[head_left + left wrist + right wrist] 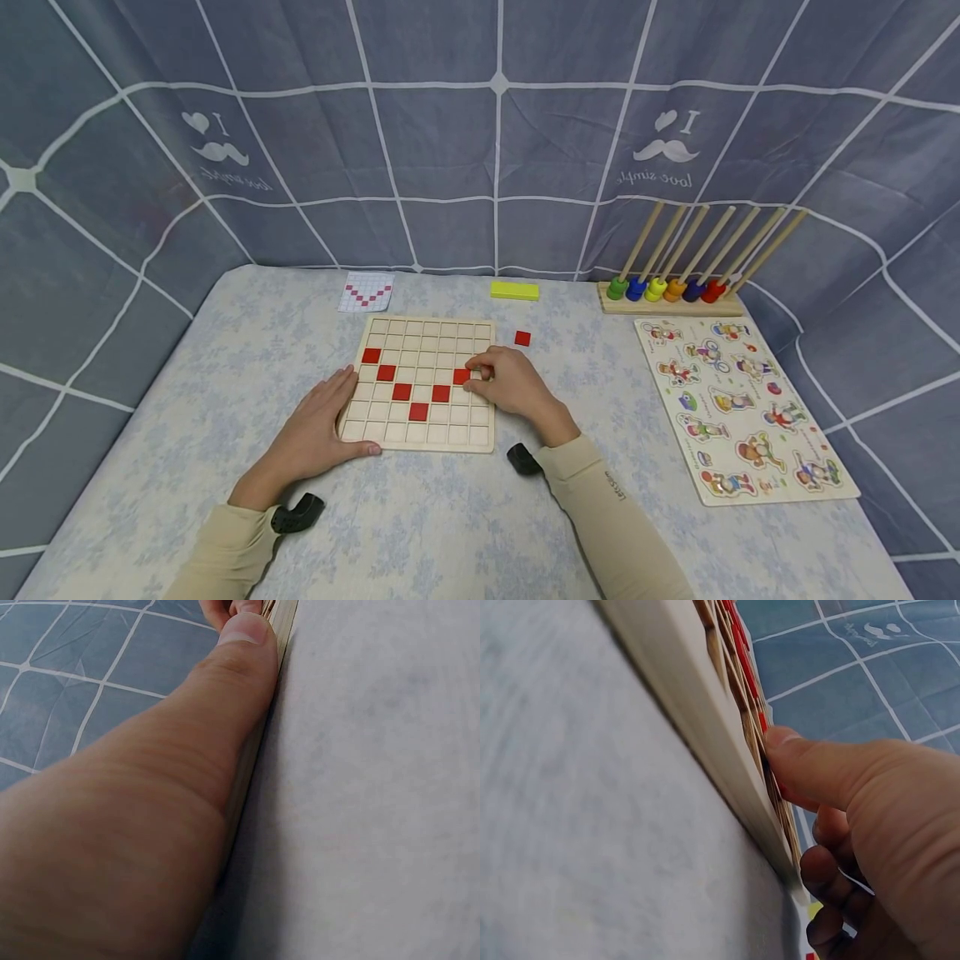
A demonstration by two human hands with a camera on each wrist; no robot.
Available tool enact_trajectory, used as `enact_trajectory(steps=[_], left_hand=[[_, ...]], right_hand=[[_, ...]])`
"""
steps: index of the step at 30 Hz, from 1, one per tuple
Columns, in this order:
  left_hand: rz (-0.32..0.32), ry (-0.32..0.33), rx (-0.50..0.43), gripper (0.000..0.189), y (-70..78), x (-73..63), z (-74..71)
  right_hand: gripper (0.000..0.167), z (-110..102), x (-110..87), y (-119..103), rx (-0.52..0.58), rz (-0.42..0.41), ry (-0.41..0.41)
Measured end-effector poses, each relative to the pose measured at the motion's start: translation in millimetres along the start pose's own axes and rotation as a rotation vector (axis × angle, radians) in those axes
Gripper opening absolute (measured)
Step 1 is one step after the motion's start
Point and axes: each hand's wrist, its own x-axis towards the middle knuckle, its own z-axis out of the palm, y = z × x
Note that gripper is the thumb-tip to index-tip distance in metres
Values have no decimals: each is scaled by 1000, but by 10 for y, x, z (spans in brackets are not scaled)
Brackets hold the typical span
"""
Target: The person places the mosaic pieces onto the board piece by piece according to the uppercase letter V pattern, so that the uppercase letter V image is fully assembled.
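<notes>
A square wooden grid board (397, 433) lies on the table, with red square tiles set in its cells in a V shape. My left hand (318, 425) rests at its near left corner, fingers straight along the left side and thumb on the front edge. Over the right side of the board, my right hand (513, 383) pinches a red tile (461, 377) with thumb and index finger at the upper right end of the V. In the right wrist view the thumb (810, 761) reaches over the board's rim, with red showing just below it.
A loose red tile (522, 338) lies right of the board, below a yellow bar (514, 291). Behind the board is a pattern card (367, 292) with a pink V. At the right stand a peg rack (675, 306) with coloured rings and a figure puzzle board (720, 425).
</notes>
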Motion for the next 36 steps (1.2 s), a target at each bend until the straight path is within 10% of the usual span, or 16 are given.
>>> enact_trajectory(steps=[17, 36], left_hand=[[0, 1, -2, 126, -14, -3, 3], [9, 3, 0, 125, 8, -6, -3]], right_hand=[[28, -7, -5, 12, 42, -5, 42], [40, -463, -21, 718, 144, 123, 279]])
